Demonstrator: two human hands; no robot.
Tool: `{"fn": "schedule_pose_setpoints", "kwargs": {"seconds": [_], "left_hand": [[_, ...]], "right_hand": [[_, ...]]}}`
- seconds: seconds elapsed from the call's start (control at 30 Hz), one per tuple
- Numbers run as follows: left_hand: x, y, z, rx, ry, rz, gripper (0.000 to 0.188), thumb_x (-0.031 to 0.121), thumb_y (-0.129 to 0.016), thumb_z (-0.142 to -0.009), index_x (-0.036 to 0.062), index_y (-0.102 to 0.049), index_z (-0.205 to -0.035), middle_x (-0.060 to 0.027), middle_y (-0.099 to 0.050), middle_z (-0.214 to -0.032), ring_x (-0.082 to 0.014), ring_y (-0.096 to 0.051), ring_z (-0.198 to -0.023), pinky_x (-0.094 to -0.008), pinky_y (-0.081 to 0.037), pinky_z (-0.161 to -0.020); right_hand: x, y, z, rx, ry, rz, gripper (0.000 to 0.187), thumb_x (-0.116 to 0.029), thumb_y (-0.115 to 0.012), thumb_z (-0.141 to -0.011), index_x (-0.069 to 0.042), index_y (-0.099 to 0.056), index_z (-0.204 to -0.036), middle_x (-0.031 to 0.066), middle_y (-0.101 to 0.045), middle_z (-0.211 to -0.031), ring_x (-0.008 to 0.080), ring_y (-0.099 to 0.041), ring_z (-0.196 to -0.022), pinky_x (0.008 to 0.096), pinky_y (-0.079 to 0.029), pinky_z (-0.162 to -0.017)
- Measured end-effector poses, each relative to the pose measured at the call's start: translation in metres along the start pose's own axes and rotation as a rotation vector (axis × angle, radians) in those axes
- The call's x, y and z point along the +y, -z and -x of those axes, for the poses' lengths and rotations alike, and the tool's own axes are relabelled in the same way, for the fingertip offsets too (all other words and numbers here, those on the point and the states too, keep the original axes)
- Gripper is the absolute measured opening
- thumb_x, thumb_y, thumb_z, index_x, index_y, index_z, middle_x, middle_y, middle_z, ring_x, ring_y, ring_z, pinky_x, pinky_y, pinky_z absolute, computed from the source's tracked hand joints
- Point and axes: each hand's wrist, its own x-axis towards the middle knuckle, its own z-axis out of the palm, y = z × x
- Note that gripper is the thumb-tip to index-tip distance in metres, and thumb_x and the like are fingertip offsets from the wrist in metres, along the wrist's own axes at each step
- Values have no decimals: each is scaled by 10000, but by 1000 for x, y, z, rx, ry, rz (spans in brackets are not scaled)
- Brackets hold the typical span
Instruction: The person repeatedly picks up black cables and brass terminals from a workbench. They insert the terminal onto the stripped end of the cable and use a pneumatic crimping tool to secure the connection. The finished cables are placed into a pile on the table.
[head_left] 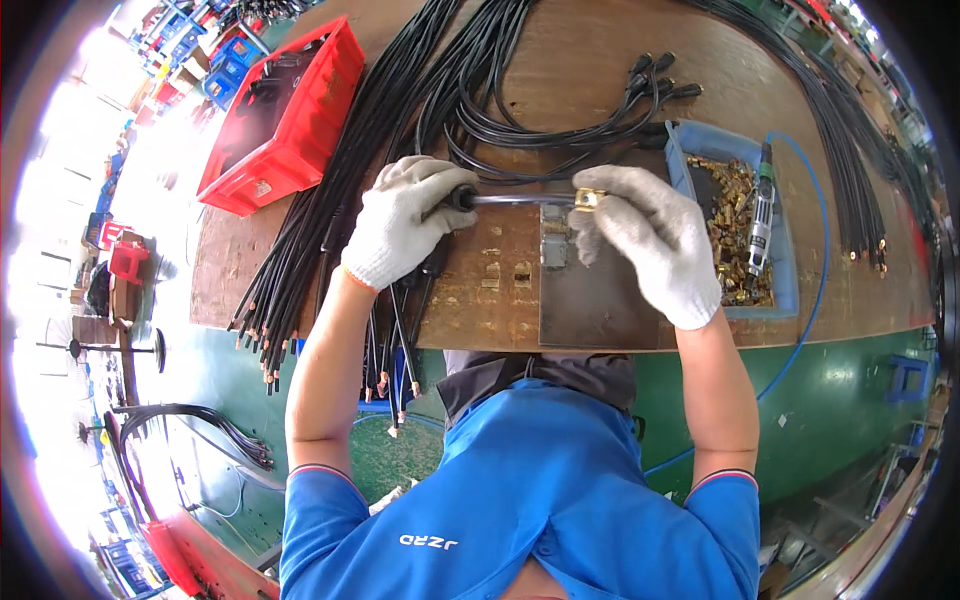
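Both hands wear white work gloves. My left hand [400, 215] is closed around a black rubber-looking sleeve [462, 197] at the end of a cable. From it a straight black cable length [525, 199] runs across to my right hand [655, 230]. There, thumb and fingers pinch a small brass connector [589, 200] at the cable's end. Whether the cable sits inside the brass piece I cannot tell. Below them lies a dark metal plate [595, 310] on the brown worktable [470, 325].
A blue bin [785, 290] of brass fittings stands at the right, a green-and-silver air tool [762, 215] with a blue hose [826, 230] resting on it. Black cables [400, 90] with bare copper ends lie left. A red crate [300, 140] stands beyond; more cables [840, 170] hang far right.
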Motion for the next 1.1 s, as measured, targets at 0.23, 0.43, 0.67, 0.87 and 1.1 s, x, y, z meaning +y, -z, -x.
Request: {"fn": "schedule_pose_setpoints", "kwargs": {"seconds": [0.23, 0.43, 0.67, 0.87, 1.1], "left_hand": [[43, 7, 2, -36, -54, 200, 471, 151, -891, -762, 38, -742, -1194, -158, -747, -1098, -363, -713, -1072, -448, -552, -957], [64, 4, 9, -67, 230, 410, 516, 105, -893, -757, 38, -704, -1232, -132, -739, -985, -350, -724, -978, -418, -574, -878], [61, 3, 6, -43, -68, 310, 461, 92, -875, -771, 47, -707, -1198, -147, -733, -1022, -376, -722, -982, -434, -573, -896], [60, 2, 6, -63, -63, 294, 419, 159, -871, -779, 62, -729, -1162, -147, -739, -1017, -393, -708, -966, -456, -563, -888], [72, 0, 3, 18, -93, 190, 423, 119, -838, -749, 73, -735, -1157, -134, -741, -992, -391, -702, -925, -469, -558, -847]], "right_hand": [[-2, -17, 15, 11, 207, 346, 233, -78, -783, -989, 6, -717, -1196, 105, -789, -993, 104, -756, -840, 272, -598, -728], [11, -21, 25, -41, 387, 369, 236, -42, -796, -966, -20, -696, -1180, 110, -792, -1015, 140, -783, -860, 288, -617, -746], [18, -20, 28, -4, 369, 315, 202, -14, -791, -969, -6, -711, -1155, 117, -803, -1043, 143, -785, -868, 284, -619, -748], [15, -19, 25, -38, 368, 307, 174, -26, -793, -983, 23, -721, -1133, 116, -813, -1050, 105, -772, -878, 256, -614, -743], [19, -23, 24, -16, 314, 265, 169, -41, -793, -974, -15, -722, -1126, 128, -800, -1000, 180, -796, -829, 305, -626, -738]]}}
